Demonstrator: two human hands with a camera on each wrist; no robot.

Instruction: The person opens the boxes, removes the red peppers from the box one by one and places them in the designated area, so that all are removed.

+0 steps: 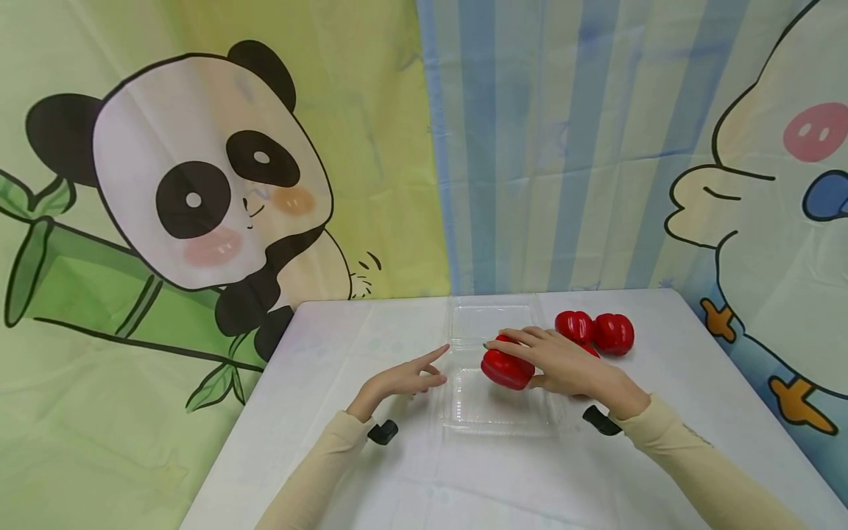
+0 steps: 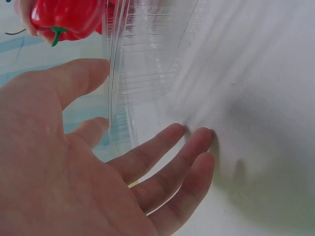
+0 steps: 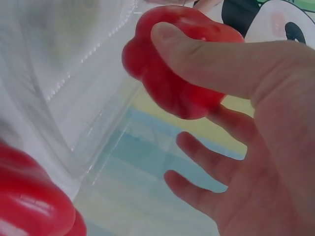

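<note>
My right hand point(image 1: 563, 364) grips a red bell pepper point(image 1: 506, 368) between thumb and fingers, over the near half of a clear plastic clamshell box point(image 1: 457, 416). In the right wrist view the thumb presses on the lobed side of the pepper point(image 3: 182, 98). The green stem shows in the left wrist view, on the held pepper point(image 2: 59, 32). At the box's left side is my left hand point(image 1: 400, 379), fingers extended and holding nothing. Its thumb and one fingertip are at the box rim point(image 2: 112, 88); whether they touch cannot be told.
Right of the box, two red bell peppers point(image 1: 614, 334) lie together on the white table, with another partly hidden behind my right hand. The open lid point(image 1: 493, 320) lies at the far side. A curtain with a printed panda point(image 1: 212, 177) hangs behind the table.
</note>
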